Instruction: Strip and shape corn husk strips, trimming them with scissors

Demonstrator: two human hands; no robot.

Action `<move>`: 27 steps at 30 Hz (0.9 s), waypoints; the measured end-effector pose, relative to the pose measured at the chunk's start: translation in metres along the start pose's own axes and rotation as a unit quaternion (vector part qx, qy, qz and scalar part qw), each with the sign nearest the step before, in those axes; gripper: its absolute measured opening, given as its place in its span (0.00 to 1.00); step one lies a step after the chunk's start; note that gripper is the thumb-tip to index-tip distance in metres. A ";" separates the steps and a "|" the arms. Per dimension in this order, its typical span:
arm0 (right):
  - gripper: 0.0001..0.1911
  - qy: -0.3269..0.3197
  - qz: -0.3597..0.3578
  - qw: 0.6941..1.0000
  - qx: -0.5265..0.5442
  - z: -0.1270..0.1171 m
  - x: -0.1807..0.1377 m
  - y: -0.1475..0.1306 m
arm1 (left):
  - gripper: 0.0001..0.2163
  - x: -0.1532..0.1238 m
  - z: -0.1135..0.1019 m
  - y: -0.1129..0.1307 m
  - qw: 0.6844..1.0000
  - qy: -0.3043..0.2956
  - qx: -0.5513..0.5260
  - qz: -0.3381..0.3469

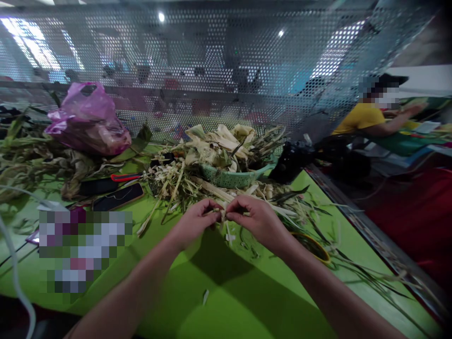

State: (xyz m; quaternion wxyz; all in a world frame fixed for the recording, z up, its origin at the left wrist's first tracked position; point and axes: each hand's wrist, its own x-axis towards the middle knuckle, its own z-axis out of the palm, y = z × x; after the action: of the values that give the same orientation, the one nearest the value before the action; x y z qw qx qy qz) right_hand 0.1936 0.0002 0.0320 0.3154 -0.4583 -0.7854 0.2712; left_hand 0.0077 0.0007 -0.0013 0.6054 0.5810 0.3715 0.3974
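Both hands meet above the green table, fingertips almost touching, with a small pale piece of dried husk [223,215] between them. My left hand [202,217] pinches it from the left with thumb and forefinger. From the right, my right hand [252,217] pinches the same piece. Its exact shape is too small to make out. Just beyond the hands lies a heap of dry strips [173,183]. Behind that stands a green plastic basket [229,178] piled with dried husks [226,146]. A yellow-rimmed ring [318,249] lies by my right forearm.
A purple plastic bag [88,122] sits on dried leaves at the back left. Near it are a phone [118,197] and a red-handled tool [125,177]. A black bag [293,160] stands right of the basket. A perforated metal screen [197,56] rises behind; a person in yellow [363,115] sits far right.
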 end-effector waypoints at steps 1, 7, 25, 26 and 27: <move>0.02 0.002 -0.010 1.000 0.000 -0.001 0.000 0.000 | 0.09 0.000 0.000 0.000 1.000 0.003 -0.011 -0.003; 0.06 -0.024 -0.070 0.992 -0.099 -0.004 -0.001 -0.008 | 0.09 0.000 0.004 -0.001 1.000 0.010 -0.025 -0.006; 0.05 0.011 -0.044 0.993 -0.110 0.001 -0.005 -0.012 | 0.07 -0.001 0.006 0.003 0.999 0.020 0.039 0.008; 0.05 0.007 -0.049 0.993 -0.109 0.001 -0.005 -0.011 | 0.07 -0.001 0.006 0.004 0.999 0.022 0.039 0.008; 0.06 0.005 -0.053 0.993 -0.109 0.001 -0.005 -0.011 | 0.07 -0.001 0.006 0.004 0.999 0.024 0.041 0.008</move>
State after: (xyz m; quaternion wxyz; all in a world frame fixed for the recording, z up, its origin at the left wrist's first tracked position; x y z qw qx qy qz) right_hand 0.1890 -0.0092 0.0379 0.2815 -0.4495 -0.8317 0.1642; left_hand 0.0126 -0.0030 0.0026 0.5688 0.5989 0.3967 0.4005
